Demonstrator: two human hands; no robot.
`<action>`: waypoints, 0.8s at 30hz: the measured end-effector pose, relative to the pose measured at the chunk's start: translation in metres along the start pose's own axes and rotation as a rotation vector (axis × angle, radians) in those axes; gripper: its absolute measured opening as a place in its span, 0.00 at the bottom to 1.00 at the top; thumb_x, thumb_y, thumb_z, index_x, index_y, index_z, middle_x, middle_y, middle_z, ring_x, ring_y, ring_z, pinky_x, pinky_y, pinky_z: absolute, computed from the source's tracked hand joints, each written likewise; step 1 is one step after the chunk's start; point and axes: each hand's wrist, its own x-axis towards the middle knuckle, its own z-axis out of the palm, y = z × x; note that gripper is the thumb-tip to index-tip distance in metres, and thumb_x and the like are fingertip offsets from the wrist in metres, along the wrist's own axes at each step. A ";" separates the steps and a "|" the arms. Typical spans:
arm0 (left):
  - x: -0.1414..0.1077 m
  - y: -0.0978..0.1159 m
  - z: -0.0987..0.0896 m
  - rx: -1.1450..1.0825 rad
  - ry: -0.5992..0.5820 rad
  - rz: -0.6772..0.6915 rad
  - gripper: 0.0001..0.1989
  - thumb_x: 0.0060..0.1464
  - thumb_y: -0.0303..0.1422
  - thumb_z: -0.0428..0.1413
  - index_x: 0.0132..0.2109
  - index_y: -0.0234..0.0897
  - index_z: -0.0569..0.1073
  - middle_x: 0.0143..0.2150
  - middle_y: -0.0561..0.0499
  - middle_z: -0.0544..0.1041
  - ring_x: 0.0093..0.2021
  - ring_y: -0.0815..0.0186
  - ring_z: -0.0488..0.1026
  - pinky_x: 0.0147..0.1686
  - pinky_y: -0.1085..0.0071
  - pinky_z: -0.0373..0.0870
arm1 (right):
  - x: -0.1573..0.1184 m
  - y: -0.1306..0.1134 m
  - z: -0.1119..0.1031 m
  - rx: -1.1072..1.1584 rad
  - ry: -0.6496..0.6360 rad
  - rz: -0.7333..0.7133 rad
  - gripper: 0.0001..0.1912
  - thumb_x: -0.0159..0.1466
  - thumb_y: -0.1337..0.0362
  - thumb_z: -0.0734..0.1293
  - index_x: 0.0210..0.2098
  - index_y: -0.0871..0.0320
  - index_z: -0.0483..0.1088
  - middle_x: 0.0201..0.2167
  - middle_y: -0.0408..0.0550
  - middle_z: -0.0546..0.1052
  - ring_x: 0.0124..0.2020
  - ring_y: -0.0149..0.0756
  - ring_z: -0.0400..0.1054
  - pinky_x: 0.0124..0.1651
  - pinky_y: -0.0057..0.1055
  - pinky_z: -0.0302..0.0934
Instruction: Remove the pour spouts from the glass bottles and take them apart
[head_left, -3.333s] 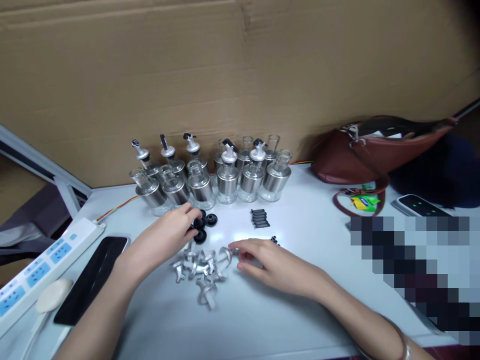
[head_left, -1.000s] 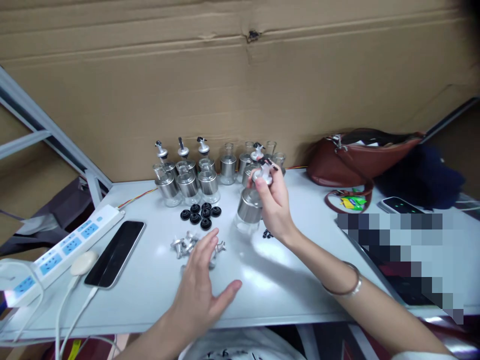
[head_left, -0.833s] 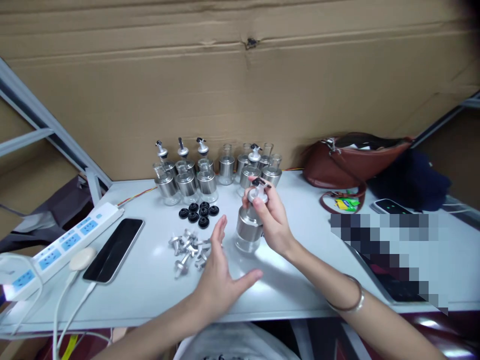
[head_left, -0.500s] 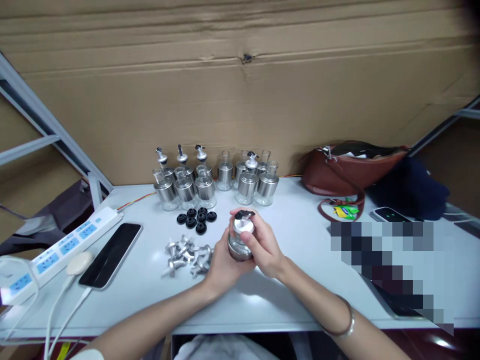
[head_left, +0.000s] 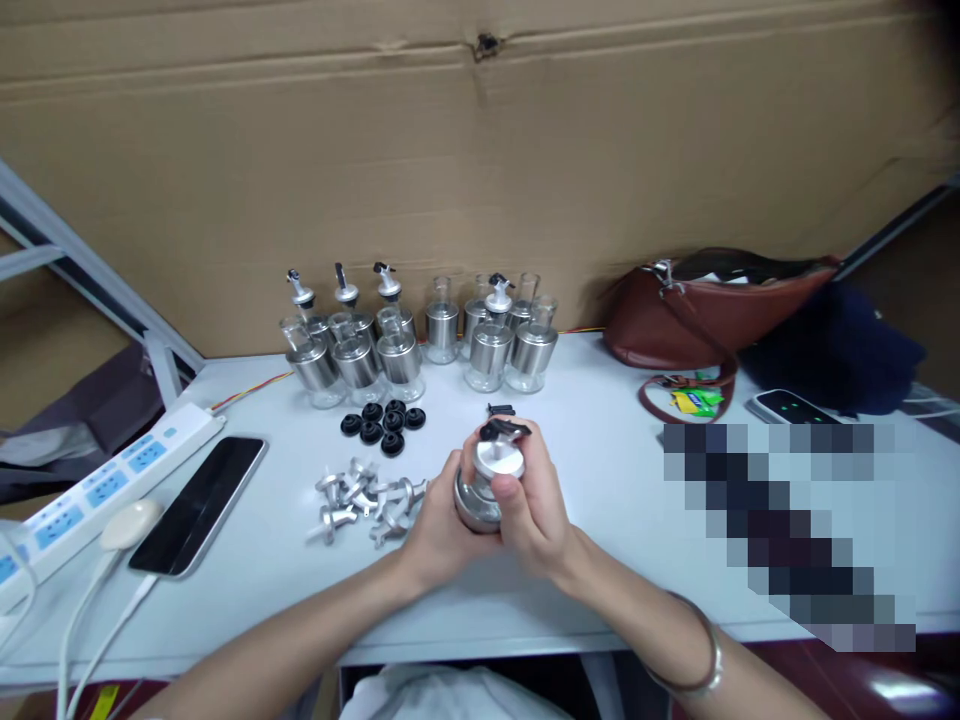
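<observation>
My left hand [head_left: 442, 525] is wrapped round the body of a glass and steel bottle [head_left: 477, 503] near the table's front. My right hand [head_left: 541, 505] grips the silver pourer top [head_left: 499, 457] on that bottle, thumb at its rim; a black flap [head_left: 504, 430] sits on top. Left of my hands lie several silver spouts [head_left: 360, 497] in a loose pile, with several black rubber rings [head_left: 382, 424] behind them. Farther back stand several bottles [head_left: 358, 362] with steel sleeves, some topped with pourers. Small black pieces [head_left: 500, 410] lie just beyond my hands.
A power strip [head_left: 105, 490] and a black phone [head_left: 199, 507] with white cables lie at the left. At the right are a brown bag [head_left: 720, 320], a small packet [head_left: 697, 402], a white device [head_left: 795, 407] and a pixelated area. Cardboard [head_left: 375, 180] stands behind the table.
The view has tilted down and shifted slightly. My right hand has changed its hold on the pourer top, which now leans more to the right. Small black pieces have come into sight behind my hands.
</observation>
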 end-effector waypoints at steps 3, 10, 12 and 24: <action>0.000 -0.002 -0.001 -0.018 -0.036 -0.013 0.29 0.36 0.33 0.67 0.47 0.36 0.65 0.40 0.51 0.74 0.40 0.63 0.72 0.40 0.71 0.69 | -0.002 0.000 0.002 0.004 0.065 0.063 0.21 0.66 0.43 0.53 0.46 0.53 0.53 0.30 0.44 0.66 0.27 0.35 0.61 0.31 0.35 0.59; 0.000 0.003 0.000 -0.056 -0.014 -0.012 0.27 0.36 0.30 0.67 0.45 0.36 0.66 0.41 0.50 0.75 0.43 0.60 0.72 0.42 0.68 0.70 | 0.002 -0.002 0.003 0.045 0.076 0.096 0.20 0.66 0.42 0.53 0.43 0.51 0.53 0.27 0.41 0.64 0.26 0.33 0.59 0.30 0.33 0.58; -0.001 0.004 0.000 -0.042 -0.015 -0.025 0.28 0.34 0.30 0.68 0.44 0.36 0.66 0.41 0.50 0.75 0.42 0.61 0.72 0.41 0.69 0.70 | 0.002 -0.003 0.003 0.032 0.082 0.097 0.20 0.66 0.42 0.53 0.42 0.52 0.53 0.27 0.41 0.64 0.25 0.33 0.58 0.30 0.33 0.57; 0.002 0.005 0.001 -0.064 -0.049 -0.009 0.26 0.33 0.28 0.67 0.41 0.36 0.65 0.39 0.53 0.72 0.41 0.63 0.71 0.43 0.69 0.68 | 0.000 -0.005 0.003 0.055 0.110 0.114 0.19 0.66 0.43 0.54 0.44 0.50 0.53 0.29 0.42 0.65 0.27 0.34 0.61 0.31 0.33 0.58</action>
